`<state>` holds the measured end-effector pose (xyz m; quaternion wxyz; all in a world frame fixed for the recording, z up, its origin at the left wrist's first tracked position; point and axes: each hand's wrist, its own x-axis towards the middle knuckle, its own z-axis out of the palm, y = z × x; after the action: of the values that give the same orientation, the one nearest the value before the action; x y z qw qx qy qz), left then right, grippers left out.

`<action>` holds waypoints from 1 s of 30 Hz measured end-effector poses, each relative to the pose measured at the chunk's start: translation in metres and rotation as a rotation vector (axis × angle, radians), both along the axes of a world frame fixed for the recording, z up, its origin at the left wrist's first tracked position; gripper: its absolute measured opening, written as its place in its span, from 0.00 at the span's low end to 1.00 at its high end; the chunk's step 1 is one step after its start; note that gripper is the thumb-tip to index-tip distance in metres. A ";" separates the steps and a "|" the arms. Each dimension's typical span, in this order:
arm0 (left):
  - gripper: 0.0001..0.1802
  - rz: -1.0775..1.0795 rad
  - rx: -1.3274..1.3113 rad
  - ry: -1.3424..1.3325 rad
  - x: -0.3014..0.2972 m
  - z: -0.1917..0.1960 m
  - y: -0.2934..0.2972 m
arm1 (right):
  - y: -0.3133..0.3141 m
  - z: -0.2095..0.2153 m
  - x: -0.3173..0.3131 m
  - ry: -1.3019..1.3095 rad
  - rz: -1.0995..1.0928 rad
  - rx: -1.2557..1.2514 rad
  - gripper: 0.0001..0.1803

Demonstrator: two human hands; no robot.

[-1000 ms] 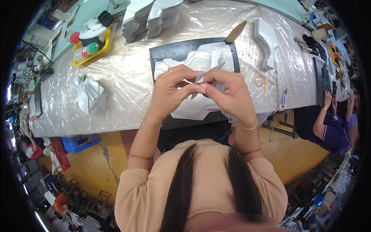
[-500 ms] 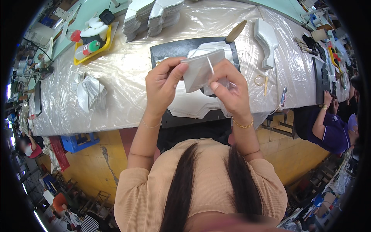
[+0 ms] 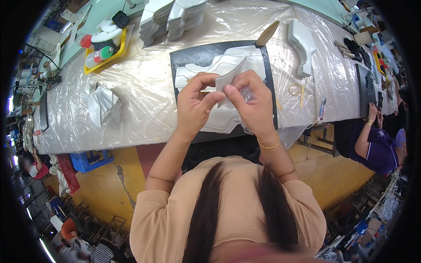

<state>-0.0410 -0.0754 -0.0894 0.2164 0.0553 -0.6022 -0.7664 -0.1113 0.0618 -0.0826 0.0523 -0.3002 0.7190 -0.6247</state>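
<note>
Over a dark board, both hands pinch a thin, pale grey-white sheet piece, now seen nearly edge-on. My left hand grips its near left edge between thumb and bent fingers. My right hand closes on its right side, thumb pressed on the sheet. Some clear film bunches at the right fingers. Beneath the hands, white cut pieces lie on the board, and more white pieces lie farther back. A wooden-handled tool rests at the board's far right corner, its working end not clear.
Plastic film covers the table. Stacks of white cut pieces stand at the back, with another stack to the right. A yellow tray holds bottles. A crumpled white pile lies left. A co-worker's arm shows at right.
The sheet piece has turned from facing up to nearly edge-on. My hands have come closer together, the left moving right and nearer me, uncovering more of the board.
</note>
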 end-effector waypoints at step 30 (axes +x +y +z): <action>0.09 0.329 0.088 -0.116 0.016 -0.010 -0.075 | 0.104 0.011 -0.033 -0.525 -0.085 -0.469 0.10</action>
<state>-0.0253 -0.1503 -0.0996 0.3011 0.2068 -0.5625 -0.7418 -0.1443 0.1660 -0.0721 0.1389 -0.1032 0.5298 -0.8303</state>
